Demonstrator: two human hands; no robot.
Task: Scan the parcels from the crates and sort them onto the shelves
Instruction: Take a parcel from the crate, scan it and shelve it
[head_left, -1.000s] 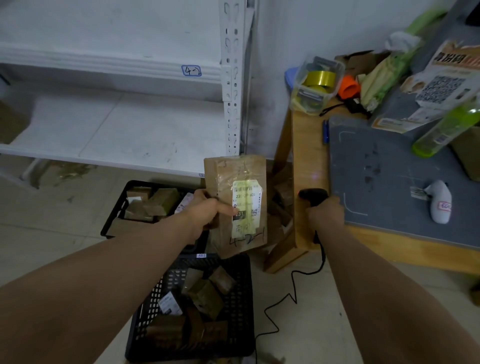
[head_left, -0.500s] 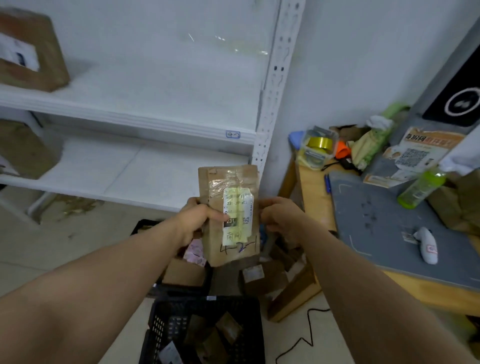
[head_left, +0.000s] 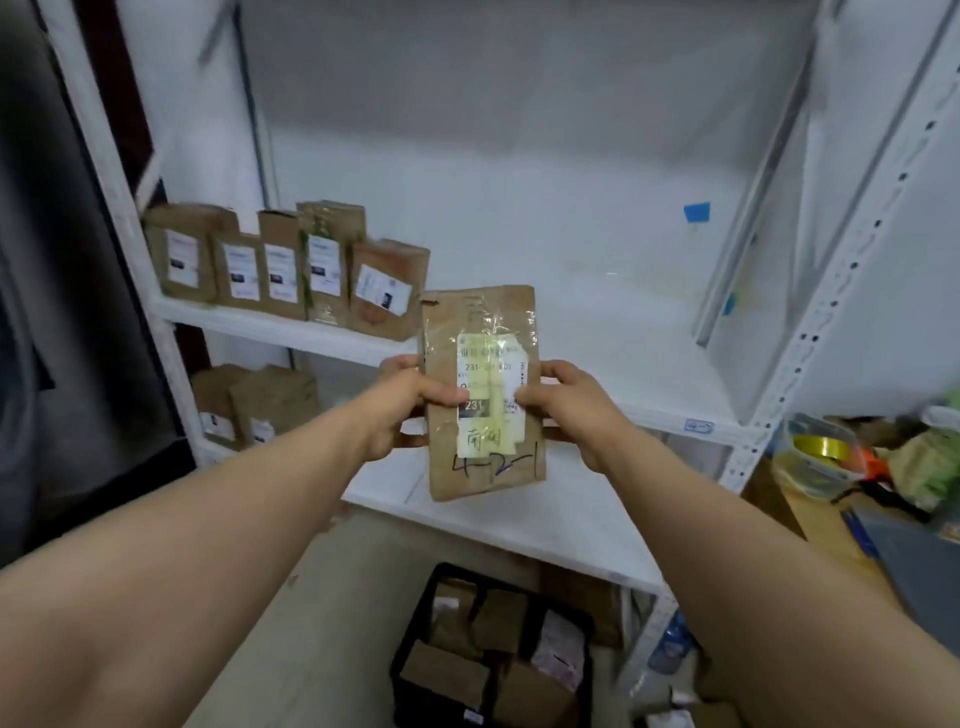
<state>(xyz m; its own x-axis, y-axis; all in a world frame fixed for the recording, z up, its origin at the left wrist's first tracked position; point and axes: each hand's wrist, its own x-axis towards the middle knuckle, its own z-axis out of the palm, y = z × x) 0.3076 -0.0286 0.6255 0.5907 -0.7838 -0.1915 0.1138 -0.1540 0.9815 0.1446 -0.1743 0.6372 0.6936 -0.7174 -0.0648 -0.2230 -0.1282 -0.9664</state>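
Note:
I hold a flat brown parcel (head_left: 485, 447) upright in front of the white shelving, its yellowed label and handwritten "4-2-1" facing me. My left hand (head_left: 410, 402) grips its left edge, thumb over the label. My right hand (head_left: 563, 400) grips its right edge the same way. The parcel is level with the middle shelf (head_left: 597, 364), whose right part is bare. A black crate (head_left: 415, 670) holding several brown parcels stands on the floor below.
Several labelled parcels (head_left: 291, 270) stand in a row at the left of the middle shelf, and more parcels (head_left: 254, 400) on the lower shelf. A perforated white upright (head_left: 831, 291) bounds the shelf on the right. A wooden table with a clear tape tub (head_left: 815, 452) lies at far right.
My right hand left the scanner and took the parcel's right edge. My view rose from the crates to the shelves, with the parcel raised in both hands.

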